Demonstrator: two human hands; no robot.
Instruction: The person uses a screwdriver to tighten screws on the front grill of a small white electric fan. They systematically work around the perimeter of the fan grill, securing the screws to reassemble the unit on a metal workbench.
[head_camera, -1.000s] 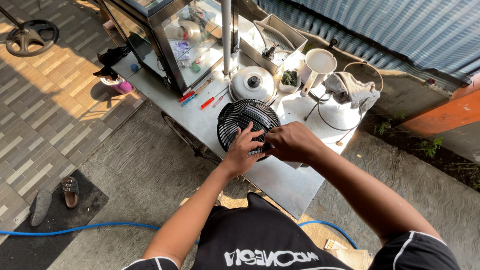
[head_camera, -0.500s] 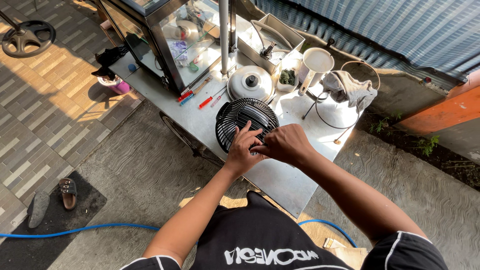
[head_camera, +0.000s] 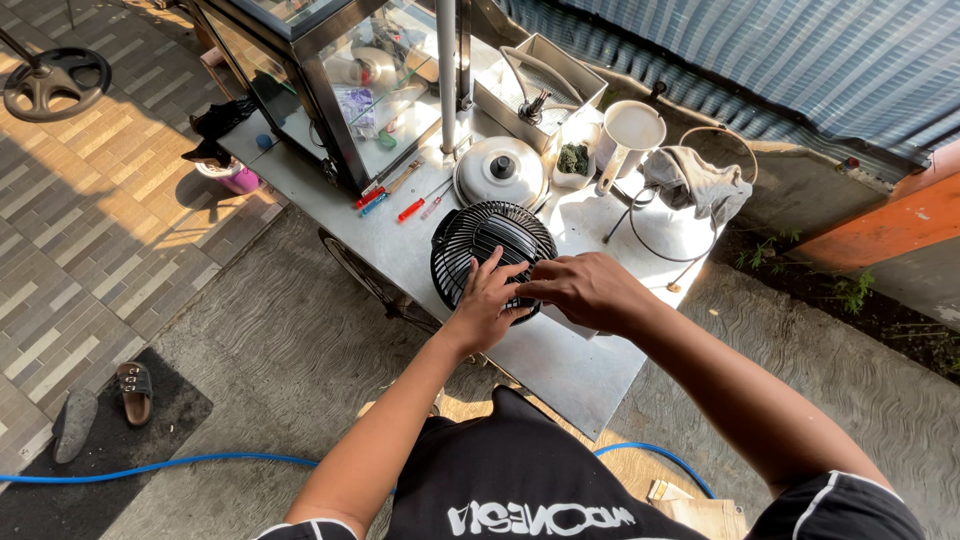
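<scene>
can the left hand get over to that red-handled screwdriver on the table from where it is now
Probably yes. The left hand rests on the black fan grille, and the red-handled screwdriver lies just beyond the grille's far left edge on bare metal tabletop, with nothing standing between them.

I see a round black fan grille (head_camera: 487, 248) lying flat on the grey metal worktop (head_camera: 560, 365), near its middle. It is a wire guard with thin spokes running out from a dark centre to a thicker black rim. Sunlight falls across its far half. Its near edge is covered by both hands, so I cannot make out that part. It sits just in front of a domed metal lid (head_camera: 500, 170), close to it, and I cannot tell whether the two touch.
</scene>
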